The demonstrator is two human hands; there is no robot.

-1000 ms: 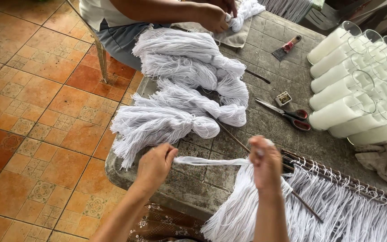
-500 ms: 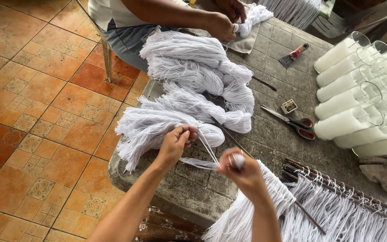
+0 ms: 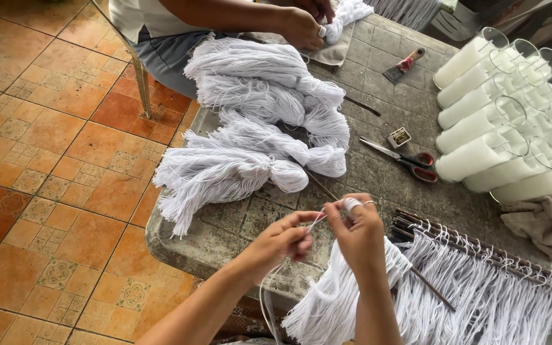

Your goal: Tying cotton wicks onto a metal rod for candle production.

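Down at the near edge of the stone table [image 3: 225, 246], the left hand [image 3: 282, 241] is pinched shut on a thin white string [image 3: 314, 223], and the right hand [image 3: 357, 231] meets it almost fingertip to fingertip, closed on the same string with some of it wound round a raised finger. The loose end of the string drops off the table's front edge between the forearms. Just under the right wrist a bunch of cut strings [image 3: 333, 300] spills over that same edge. To the right, thin rods [image 3: 480, 252] lie along the table with white strings hanging from them in a fringe, filling that near corner. Beyond the hands there is a bare strip of table, then the piled white yarn bundles [image 3: 257, 134], the lowest one drooping over the left edge towards the tiled floor [image 3: 46, 160]. Red-handled scissors [image 3: 404, 158] lie in open stone right of the bundles, a small box [image 3: 399, 137] just beside them. Further right, glasses of white wax [image 3: 499, 121] lie stacked on their sides, a grey cloth [image 3: 538, 223] near them. At the far end a scraper [image 3: 402, 66], and another person's hand [image 3: 301, 27] on more yarn.
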